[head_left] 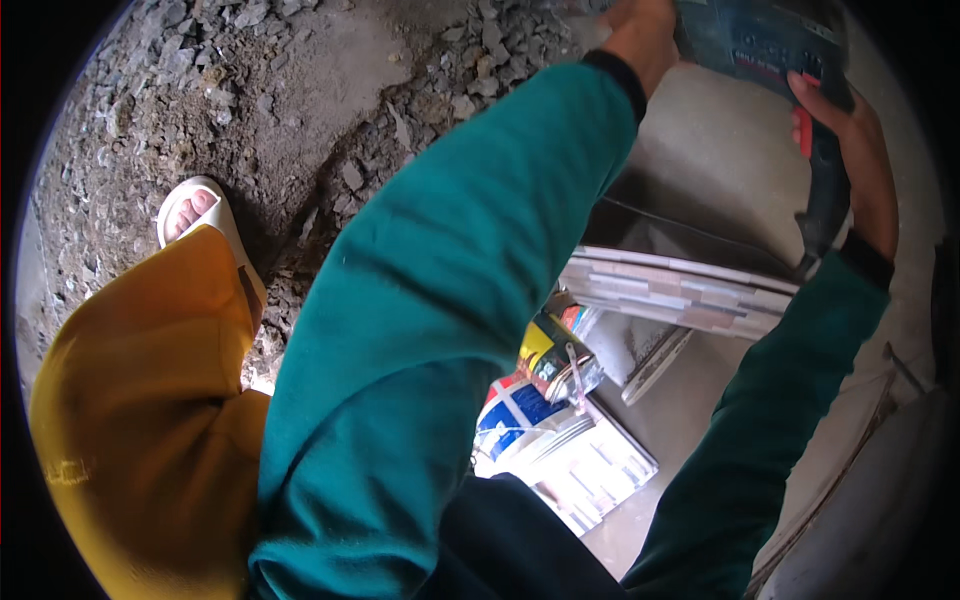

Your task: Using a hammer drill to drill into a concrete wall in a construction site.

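Note:
A dark blue-grey power drill [760, 38] with a black rear handle and a red trigger is at the upper right, partly cut off by the top edge. My right hand [862, 135] wraps its rear handle, the thumb near the red trigger. At the drill's front end, my left hand [645, 40] is closed on it; most of those fingers are out of sight. The drill's tip cannot be seen. A dark cord runs down from the handle's base.
Broken grey rubble [490, 40] and dirt cover the upper left, near my white sandal [190, 200]. Below the drill lie stacked patterned tiles or panels [690, 290], a yellow-and-black can [550, 350] and a white-and-blue bucket [515, 410]. More patterned tile [600, 475] lies beside the bucket.

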### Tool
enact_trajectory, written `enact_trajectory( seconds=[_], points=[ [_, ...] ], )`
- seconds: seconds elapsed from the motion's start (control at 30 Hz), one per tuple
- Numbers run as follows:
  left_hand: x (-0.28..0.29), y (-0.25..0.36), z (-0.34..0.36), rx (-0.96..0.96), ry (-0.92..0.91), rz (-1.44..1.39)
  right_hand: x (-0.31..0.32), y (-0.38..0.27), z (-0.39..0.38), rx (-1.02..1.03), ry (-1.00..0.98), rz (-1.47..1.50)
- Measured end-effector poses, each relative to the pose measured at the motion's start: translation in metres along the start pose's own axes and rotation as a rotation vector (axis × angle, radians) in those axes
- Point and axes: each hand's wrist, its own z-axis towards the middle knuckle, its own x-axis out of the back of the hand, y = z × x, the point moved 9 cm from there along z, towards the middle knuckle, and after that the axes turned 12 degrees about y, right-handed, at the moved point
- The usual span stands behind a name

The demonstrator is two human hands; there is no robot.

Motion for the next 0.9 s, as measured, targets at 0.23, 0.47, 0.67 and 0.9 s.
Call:
enact_trajectory(
  seconds=[0.23,0.47,0.67,0.9],
  points=[
    [0.034,0.012,0.007,-0.081,0.421,0.204,0.005,-0.005,0.022,0.015,0.041,-0.066],
    [0.032,0.003,0.007,-0.282,0.594,0.264,0.007,0.024,0.043,-0.074,-0.081,-0.041],
    [0.034,0.001,0.030,-0.323,0.452,0.483,0.007,0.056,0.046,-0.198,-0.048,0.030],
    [0.061,-0.008,0.047,-0.285,0.759,0.841,0.002,0.088,0.056,-0.251,-0.079,0.044]
  ],
)
